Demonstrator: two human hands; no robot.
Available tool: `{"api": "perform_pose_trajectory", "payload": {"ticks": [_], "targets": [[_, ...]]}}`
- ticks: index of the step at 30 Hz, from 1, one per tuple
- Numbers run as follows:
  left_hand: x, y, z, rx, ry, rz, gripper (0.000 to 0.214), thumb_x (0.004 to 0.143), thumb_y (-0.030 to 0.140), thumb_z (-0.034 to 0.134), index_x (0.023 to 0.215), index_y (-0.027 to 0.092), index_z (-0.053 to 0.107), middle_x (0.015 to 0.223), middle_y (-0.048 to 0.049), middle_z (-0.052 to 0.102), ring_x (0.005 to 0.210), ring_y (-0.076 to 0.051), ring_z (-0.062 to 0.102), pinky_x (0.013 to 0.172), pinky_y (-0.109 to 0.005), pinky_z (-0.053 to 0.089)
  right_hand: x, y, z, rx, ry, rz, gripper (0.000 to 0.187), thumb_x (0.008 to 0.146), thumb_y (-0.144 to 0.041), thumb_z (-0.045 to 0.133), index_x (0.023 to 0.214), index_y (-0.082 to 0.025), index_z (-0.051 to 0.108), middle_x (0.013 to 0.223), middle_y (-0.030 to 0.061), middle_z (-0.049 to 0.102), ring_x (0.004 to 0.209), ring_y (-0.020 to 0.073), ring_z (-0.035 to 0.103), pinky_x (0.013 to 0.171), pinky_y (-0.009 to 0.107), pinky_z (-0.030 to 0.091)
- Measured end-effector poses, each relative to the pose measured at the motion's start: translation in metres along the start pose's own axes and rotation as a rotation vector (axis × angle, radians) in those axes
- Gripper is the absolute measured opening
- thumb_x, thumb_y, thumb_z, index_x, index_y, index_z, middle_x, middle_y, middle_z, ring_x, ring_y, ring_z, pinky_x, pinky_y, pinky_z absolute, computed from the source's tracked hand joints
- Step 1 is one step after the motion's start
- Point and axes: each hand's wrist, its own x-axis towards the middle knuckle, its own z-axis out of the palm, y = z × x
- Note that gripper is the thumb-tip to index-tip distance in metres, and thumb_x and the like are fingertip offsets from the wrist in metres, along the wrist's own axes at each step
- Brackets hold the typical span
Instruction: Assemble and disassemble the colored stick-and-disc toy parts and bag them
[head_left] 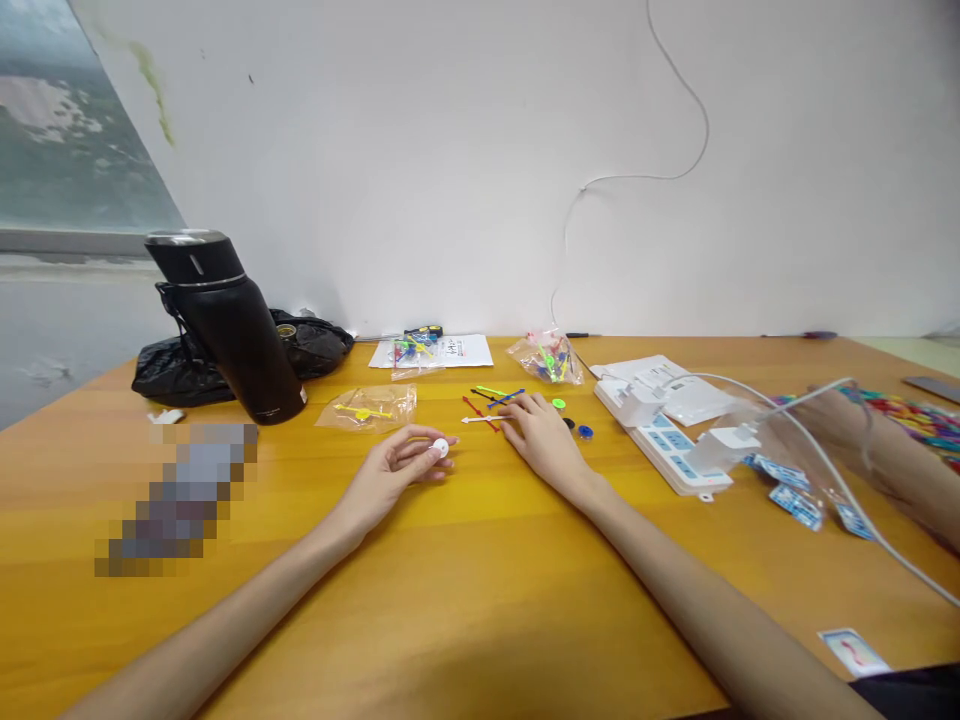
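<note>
Between the thumb and fingers of my left hand (405, 462) is a small white round disc (441, 448), held just above the table. My right hand (546, 440) rests low over the table, its thumb and index finger closed round one end of a thin white plastic arrow (480, 419). Beside its fingertips lie a red arrow (474, 406), a blue arrow (508, 397) and other coloured arrows, partly overlapping. Just right of this hand sit a green disc (558, 404), a black disc (569, 423) and a blue disc (585, 432).
A black bottle (244, 340) and black plastic bag (180, 370) stand left, behind a pixelated object (180, 500). Clear bags (367, 408) hold plastic parts. Right are a white power strip (679, 455) with cables, another person's arm (885, 450) and a colourful pile (915, 415).
</note>
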Motion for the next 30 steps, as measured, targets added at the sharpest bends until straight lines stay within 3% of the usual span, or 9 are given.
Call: {"api": "perform_pose_trajectory", "payload": {"ticks": [5,9,11,14,17,20,25,30], "targets": [[-0.001,0.003,0.001,0.005,0.002,0.003,0.04,0.083,0.045,0.079,0.108,0.018,0.064,0.128,-0.0149,0.071,0.099,-0.024,0.074,0.093,-0.042,0.059,0.002,-0.002,0.0,0.104,0.028,0.043,0.01,0.096,-0.021,0.058,0.091,-0.019,0.067,0.1,0.0102,0.069,0.1,0.0278,0.06,0.091,0.043,0.047],[0.0,0.004,-0.001,-0.01,0.031,0.006,0.04,0.082,0.044,0.08,0.108,0.018,0.064,0.132,-0.0148,0.069,0.103,-0.026,0.074,0.096,-0.043,0.058,0.007,-0.015,-0.004,0.698,0.026,0.197,0.015,0.097,-0.032,0.058,0.093,-0.019,0.064,0.095,0.007,0.071,0.091,0.022,0.066,0.088,0.037,0.05],[0.0,0.003,-0.002,-0.01,0.042,0.007,0.04,0.082,0.044,0.08,0.109,0.018,0.064,0.134,-0.0142,0.068,0.106,-0.026,0.073,0.101,-0.043,0.056,0.007,-0.028,-0.003,1.013,-0.062,0.237,0.021,0.095,-0.039,0.062,0.095,-0.019,0.063,0.091,0.005,0.071,0.086,0.0192,0.068,0.085,0.033,0.052],[0.002,0.0,-0.005,-0.032,0.045,-0.004,0.042,0.083,0.042,0.08,0.113,0.018,0.064,0.13,-0.0131,0.071,0.114,-0.026,0.071,0.111,-0.044,0.049,0.0,-0.051,0.003,1.239,-0.202,0.256,0.029,0.091,-0.046,0.068,0.096,-0.018,0.063,0.083,0.0024,0.069,0.078,0.0161,0.067,0.079,0.03,0.053],[0.003,-0.003,-0.007,-0.07,0.041,-0.012,0.046,0.082,0.041,0.081,0.117,0.018,0.063,0.122,-0.0122,0.075,0.119,-0.028,0.069,0.114,-0.045,0.046,-0.009,-0.072,0.007,1.285,-0.284,0.258,0.032,0.091,-0.049,0.068,0.094,-0.017,0.063,0.078,0.0009,0.066,0.071,0.0139,0.064,0.074,0.028,0.053],[0.003,-0.004,-0.007,-0.075,0.056,-0.025,0.049,0.079,0.042,0.082,0.118,0.018,0.064,0.12,-0.0122,0.076,0.117,-0.03,0.07,0.112,-0.047,0.047,-0.014,-0.081,0.007,1.272,-0.255,0.237,0.031,0.092,-0.049,0.066,0.092,-0.018,0.062,0.076,0.0001,0.064,0.07,0.0132,0.063,0.07,0.026,0.052],[0.003,-0.002,-0.005,-0.032,0.052,-0.006,0.047,0.079,0.043,0.082,0.115,0.018,0.066,0.123,-0.012,0.075,0.12,-0.029,0.068,0.113,-0.045,0.047,-0.013,-0.08,0.002,1.179,-0.175,0.187,0.03,0.096,-0.049,0.061,0.095,-0.019,0.062,0.075,-0.0007,0.064,0.068,0.0132,0.062,0.07,0.026,0.05],[0.001,0.001,-0.003,0.047,0.055,-0.034,0.054,0.072,0.041,0.087,0.117,0.017,0.067,0.124,-0.013,0.074,0.12,-0.03,0.068,0.114,-0.047,0.046,-0.013,-0.078,0.003,1.068,-0.183,0.166,0.028,0.098,-0.047,0.059,0.095,-0.019,0.061,0.073,-0.0002,0.065,0.067,0.014,0.063,0.066,0.025,0.048]]}}
